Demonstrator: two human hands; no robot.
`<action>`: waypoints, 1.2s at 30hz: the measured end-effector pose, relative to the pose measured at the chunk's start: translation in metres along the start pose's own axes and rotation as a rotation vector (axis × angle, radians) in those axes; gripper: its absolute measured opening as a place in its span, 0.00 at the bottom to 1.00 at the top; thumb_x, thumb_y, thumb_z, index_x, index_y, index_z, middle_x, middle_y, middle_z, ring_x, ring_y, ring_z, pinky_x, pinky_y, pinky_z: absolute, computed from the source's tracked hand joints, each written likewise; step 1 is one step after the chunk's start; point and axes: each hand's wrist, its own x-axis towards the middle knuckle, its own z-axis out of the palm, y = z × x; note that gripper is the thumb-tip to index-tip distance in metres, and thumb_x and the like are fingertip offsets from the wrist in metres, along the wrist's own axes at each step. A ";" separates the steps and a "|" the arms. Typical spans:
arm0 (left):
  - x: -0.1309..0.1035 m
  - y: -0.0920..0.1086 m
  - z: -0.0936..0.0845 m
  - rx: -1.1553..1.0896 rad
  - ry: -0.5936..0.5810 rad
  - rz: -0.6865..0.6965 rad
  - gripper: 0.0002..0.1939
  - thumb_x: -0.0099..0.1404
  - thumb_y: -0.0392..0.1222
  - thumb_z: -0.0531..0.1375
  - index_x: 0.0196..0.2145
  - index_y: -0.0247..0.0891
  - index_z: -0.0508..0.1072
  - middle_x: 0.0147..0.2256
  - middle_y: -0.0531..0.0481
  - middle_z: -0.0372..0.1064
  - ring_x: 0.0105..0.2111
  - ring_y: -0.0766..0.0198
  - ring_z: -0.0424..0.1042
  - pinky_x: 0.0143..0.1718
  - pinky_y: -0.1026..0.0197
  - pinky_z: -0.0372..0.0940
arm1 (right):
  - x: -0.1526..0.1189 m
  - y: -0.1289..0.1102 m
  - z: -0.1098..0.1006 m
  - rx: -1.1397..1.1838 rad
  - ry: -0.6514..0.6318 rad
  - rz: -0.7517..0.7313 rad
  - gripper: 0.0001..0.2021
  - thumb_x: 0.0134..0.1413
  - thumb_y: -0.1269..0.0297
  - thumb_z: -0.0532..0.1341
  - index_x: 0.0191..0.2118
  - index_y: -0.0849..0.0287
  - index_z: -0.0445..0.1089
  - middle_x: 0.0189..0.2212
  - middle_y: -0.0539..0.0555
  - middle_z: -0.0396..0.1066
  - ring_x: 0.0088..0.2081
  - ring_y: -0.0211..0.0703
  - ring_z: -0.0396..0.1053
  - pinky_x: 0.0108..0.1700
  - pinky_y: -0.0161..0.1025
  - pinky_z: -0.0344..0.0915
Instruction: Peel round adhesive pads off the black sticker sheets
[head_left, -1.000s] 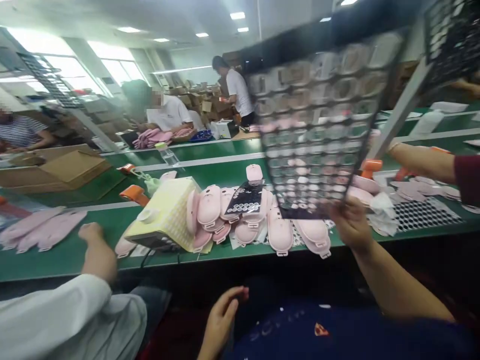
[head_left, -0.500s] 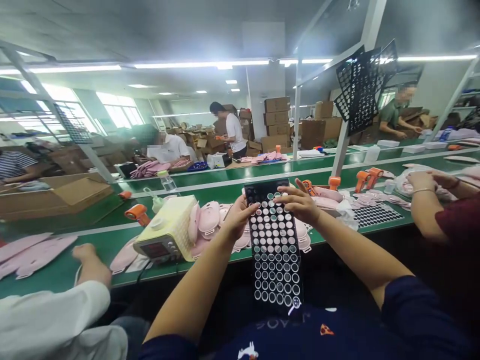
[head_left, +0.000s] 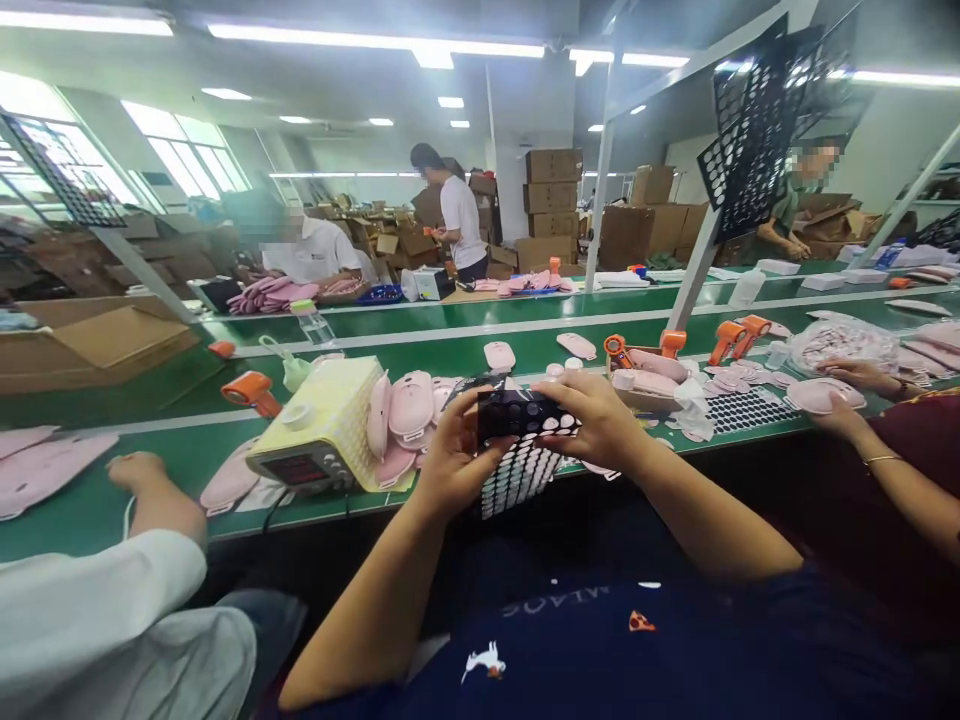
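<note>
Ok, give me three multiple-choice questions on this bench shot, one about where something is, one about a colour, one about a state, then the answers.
1. Where is the yellow box with the red display?
A. On the green bench left of the pink shells
B. On the person's lap
C. On the far cardboard stack

2. What colour is the sheet of round stickers?
A. Red
B. Black
C. Yellow

3. How is the sheet held?
A. Lying flat, untouched
B. Gripped by both hands and bent over
C. Hanging from the frame

Answers:
1 A, the box stands on the bench beside the pink shells.
2 B, the backing is black with pale discs.
3 B, the left hand and the right hand grip its upper part, which folds toward the camera.
</note>
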 end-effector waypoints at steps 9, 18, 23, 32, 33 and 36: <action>-0.015 0.012 -0.021 0.568 -0.032 0.190 0.16 0.63 0.39 0.69 0.48 0.41 0.74 0.42 0.47 0.78 0.44 0.59 0.78 0.49 0.58 0.73 | -0.007 -0.009 0.001 0.055 -0.138 0.030 0.18 0.61 0.48 0.63 0.49 0.53 0.77 0.37 0.55 0.78 0.41 0.49 0.73 0.49 0.48 0.61; -0.021 0.005 -0.012 0.590 -0.038 0.051 0.06 0.66 0.34 0.66 0.42 0.38 0.77 0.35 0.51 0.79 0.32 0.66 0.77 0.37 0.66 0.72 | 0.019 -0.027 0.008 0.266 -0.010 -0.100 0.13 0.66 0.55 0.61 0.50 0.54 0.71 0.43 0.54 0.76 0.45 0.47 0.72 0.53 0.49 0.63; -0.032 0.027 -0.029 0.773 0.010 0.125 0.15 0.64 0.25 0.64 0.47 0.37 0.75 0.42 0.46 0.79 0.41 0.63 0.78 0.47 0.63 0.72 | -0.003 -0.020 0.031 0.537 0.280 -0.073 0.14 0.61 0.58 0.65 0.51 0.50 0.69 0.43 0.55 0.71 0.46 0.48 0.70 0.50 0.49 0.68; -0.030 0.018 0.011 0.930 -0.022 0.301 0.26 0.70 0.32 0.60 0.64 0.36 0.64 0.55 0.37 0.70 0.57 0.55 0.72 0.57 0.54 0.71 | -0.016 -0.050 0.085 1.713 -0.145 0.476 0.40 0.49 0.39 0.69 0.63 0.46 0.54 0.61 0.60 0.64 0.61 0.52 0.67 0.62 0.52 0.65; -0.032 0.018 0.015 0.862 -0.104 0.216 0.28 0.71 0.35 0.59 0.66 0.35 0.60 0.58 0.34 0.67 0.61 0.52 0.69 0.59 0.52 0.70 | -0.013 -0.045 0.084 1.705 -0.101 0.498 0.35 0.53 0.42 0.69 0.62 0.46 0.56 0.59 0.59 0.67 0.59 0.50 0.69 0.61 0.51 0.66; -0.039 0.029 0.009 0.694 -0.051 0.195 0.34 0.68 0.34 0.62 0.69 0.41 0.57 0.61 0.37 0.65 0.58 0.54 0.72 0.57 0.51 0.72 | -0.011 -0.017 0.066 1.500 -0.038 0.426 0.28 0.56 0.51 0.68 0.60 0.49 0.61 0.56 0.57 0.72 0.57 0.47 0.72 0.61 0.49 0.67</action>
